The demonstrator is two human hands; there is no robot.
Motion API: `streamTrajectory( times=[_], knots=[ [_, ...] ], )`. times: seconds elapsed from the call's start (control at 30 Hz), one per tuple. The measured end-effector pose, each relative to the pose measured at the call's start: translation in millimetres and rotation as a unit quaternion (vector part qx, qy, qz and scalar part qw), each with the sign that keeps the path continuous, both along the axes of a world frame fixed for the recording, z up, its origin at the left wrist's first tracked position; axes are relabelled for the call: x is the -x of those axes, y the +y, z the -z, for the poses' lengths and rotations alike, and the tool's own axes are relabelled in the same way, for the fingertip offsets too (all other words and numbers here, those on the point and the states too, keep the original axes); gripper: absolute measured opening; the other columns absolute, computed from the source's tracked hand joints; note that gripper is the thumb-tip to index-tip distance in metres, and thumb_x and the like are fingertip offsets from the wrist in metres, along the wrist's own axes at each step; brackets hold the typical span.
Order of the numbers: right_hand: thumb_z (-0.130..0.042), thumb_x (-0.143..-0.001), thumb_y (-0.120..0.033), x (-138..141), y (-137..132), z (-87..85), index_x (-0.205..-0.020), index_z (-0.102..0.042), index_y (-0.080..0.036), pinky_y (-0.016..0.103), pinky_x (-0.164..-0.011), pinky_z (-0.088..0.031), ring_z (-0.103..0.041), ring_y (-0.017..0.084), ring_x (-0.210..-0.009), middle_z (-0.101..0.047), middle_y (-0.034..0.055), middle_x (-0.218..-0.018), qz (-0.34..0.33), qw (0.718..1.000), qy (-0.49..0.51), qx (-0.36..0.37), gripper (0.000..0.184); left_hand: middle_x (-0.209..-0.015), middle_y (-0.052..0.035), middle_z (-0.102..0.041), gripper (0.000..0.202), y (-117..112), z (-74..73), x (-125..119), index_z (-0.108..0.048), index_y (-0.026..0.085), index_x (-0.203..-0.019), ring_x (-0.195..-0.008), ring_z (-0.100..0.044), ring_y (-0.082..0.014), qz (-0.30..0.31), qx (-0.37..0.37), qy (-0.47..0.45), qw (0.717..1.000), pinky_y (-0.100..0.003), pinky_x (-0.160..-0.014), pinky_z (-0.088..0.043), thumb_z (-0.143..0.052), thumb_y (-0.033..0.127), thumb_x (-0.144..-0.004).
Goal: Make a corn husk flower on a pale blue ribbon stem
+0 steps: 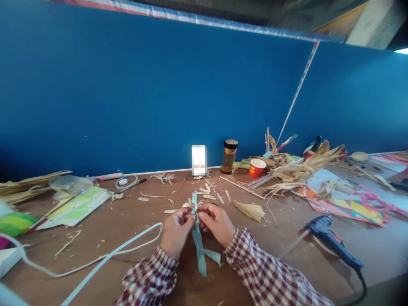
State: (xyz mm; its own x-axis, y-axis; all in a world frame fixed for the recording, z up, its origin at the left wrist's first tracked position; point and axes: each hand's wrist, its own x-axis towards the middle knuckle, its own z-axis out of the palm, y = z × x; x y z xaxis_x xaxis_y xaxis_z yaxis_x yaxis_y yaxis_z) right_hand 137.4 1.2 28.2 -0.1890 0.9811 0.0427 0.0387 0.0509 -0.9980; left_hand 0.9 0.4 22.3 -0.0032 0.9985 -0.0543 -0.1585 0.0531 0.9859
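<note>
In the middle of the table, my left hand (178, 231) and my right hand (219, 224) meet at the upper part of a pale teal strip (199, 255). Fingers of both hands are closed in a pinch around it. The strip hangs down between my wrists, and a second teal tail bends off to the right. Pale husk-like pieces (188, 204) stick out just above my fingertips. How the strip and those pieces join is hidden by my fingers. A folded dry corn husk (250, 211) lies to the right of my right hand.
A blue hot glue gun (333, 240) lies at right, pink scissors (371, 199) beyond it. Dry husks (296, 168), a red paper cup (257, 168) and a dark-lidded jar (229, 157) stand behind. A white cable (105, 257) crosses the left side. Husk scraps (208, 196) litter the table.
</note>
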Motion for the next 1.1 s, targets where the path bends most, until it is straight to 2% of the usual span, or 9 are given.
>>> streamTrajectory(
  times=[0.1,0.17,0.27,0.4,0.5,0.63,0.9,1.1],
  knots=[
    [-0.053,-0.077,-0.032,1,0,1.2,-0.088,-0.055,-0.015,0.019,-0.047,-0.045,-0.054,0.008,-0.051,-0.053,-0.0037,-0.061,-0.011,0.999,0.02,0.034,0.02,-0.06,0.0027,-0.064,0.049,-1,-2.2,-1,-0.05,0.014,-0.104,-0.056,-0.058,-0.0124,-0.017,0.001,-0.001,1.0,-0.021,-0.054,-0.043,-0.07,0.028,-0.061],
    [-0.055,-0.075,-0.035,0,2,2.1,-0.088,-0.054,-0.016,0.018,-0.044,-0.044,-0.054,0.008,-0.05,-0.053,-0.0039,-0.062,-0.026,0.997,0.026,0.068,0.023,-0.059,0.0034,-0.063,0.056,-2,-3.0,-1,-0.044,0.012,-0.109,-0.055,-0.057,-0.0117,-0.029,0.001,0.007,1.0,-0.02,-0.054,-0.042,-0.07,0.028,-0.061],
    [-0.061,-0.07,-0.039,0,4,3.3,-0.088,-0.052,-0.016,0.018,-0.043,-0.044,-0.054,0.008,-0.05,-0.055,-0.0038,-0.062,-0.041,0.994,0.037,0.099,0.03,-0.059,0.0034,-0.062,0.053,-1,-2.5,0,-0.045,0.012,-0.107,-0.055,-0.056,-0.0105,-0.023,-0.005,0.018,1.0,-0.02,-0.054,-0.041,-0.069,0.029,-0.062],
    [-0.065,-0.067,-0.043,0,4,4.3,-0.086,-0.052,-0.016,0.018,-0.043,-0.043,-0.051,0.007,-0.048,-0.053,-0.0048,-0.058,-0.041,0.994,0.047,0.094,0.035,-0.057,0.0044,-0.06,0.044,-1,-2.1,1,-0.05,0.014,-0.098,-0.051,-0.053,-0.0086,0.006,-0.017,0.016,1.0,-0.018,-0.05,-0.038,-0.068,0.031,-0.062],
    [-0.067,-0.065,-0.044,0,3,6.1,-0.084,-0.053,-0.017,0.017,-0.042,-0.042,-0.048,0.006,-0.047,-0.053,-0.0052,-0.059,-0.05,0.992,0.068,0.092,0.036,-0.053,0.0061,-0.057,0.045,-2,-4.2,0,-0.051,0.014,-0.098,-0.047,-0.05,-0.0072,0.003,-0.012,0.008,1.0,-0.017,-0.046,-0.036,-0.07,0.03,-0.06],
    [-0.07,-0.062,-0.046,0,3,8.7,-0.083,-0.055,-0.017,0.017,-0.042,-0.041,-0.047,0.006,-0.049,-0.052,-0.0056,-0.059,-0.047,0.988,0.097,0.109,0.038,-0.051,0.0084,-0.053,0.051,-3,-9.3,-1,-0.049,0.013,-0.103,-0.043,-0.045,-0.0053,0.001,0.0,0.016,1.0,-0.015,-0.042,-0.032,-0.07,0.029,-0.059],
    [-0.077,-0.052,-0.042,1,3,6.4,-0.073,-0.058,-0.016,0.016,-0.044,-0.04,-0.044,0.005,-0.052,-0.052,-0.0057,-0.061,-0.016,0.971,0.161,0.175,0.038,-0.053,0.0058,-0.058,0.075,-6,-14.8,0,-0.036,0.011,-0.125,-0.045,-0.047,-0.0069,0.018,-0.016,0.053,0.998,-0.017,-0.044,-0.035,-0.068,0.031,-0.061],
    [-0.077,-0.052,-0.042,-4,4,6.1,-0.069,-0.055,-0.016,0.016,-0.045,-0.039,-0.043,0.005,-0.051,-0.049,-0.0064,-0.057,-0.034,0.954,0.197,0.224,0.037,-0.058,0.0044,-0.06,0.077,-3,-13.2,4,-0.034,0.012,-0.128,-0.049,-0.051,-0.0077,0.083,0.004,0.017,0.996,-0.018,-0.048,-0.038,-0.069,0.03,-0.063]
  ],
)
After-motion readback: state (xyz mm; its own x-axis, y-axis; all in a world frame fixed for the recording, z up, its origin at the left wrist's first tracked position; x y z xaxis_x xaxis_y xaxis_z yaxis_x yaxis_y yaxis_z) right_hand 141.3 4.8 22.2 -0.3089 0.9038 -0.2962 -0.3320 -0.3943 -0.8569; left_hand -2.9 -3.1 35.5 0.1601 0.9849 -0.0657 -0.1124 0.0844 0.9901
